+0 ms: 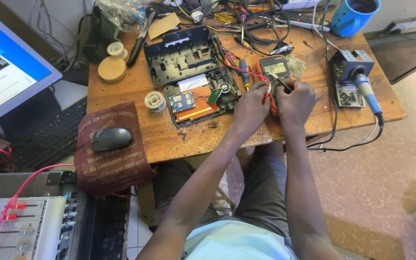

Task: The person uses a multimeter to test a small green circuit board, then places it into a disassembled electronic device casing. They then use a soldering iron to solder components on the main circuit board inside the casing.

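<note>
Both hands are sitting on the multimeter point(275, 72), left hand point(251, 108) just left of the right hand point(295, 100). The opened device point(201, 96) is lying right beside them to the left, solder spool point(155, 101) further left, mouse point(112, 138) nearer the front edge, soldering iron stand point(350, 77) off right.
</note>
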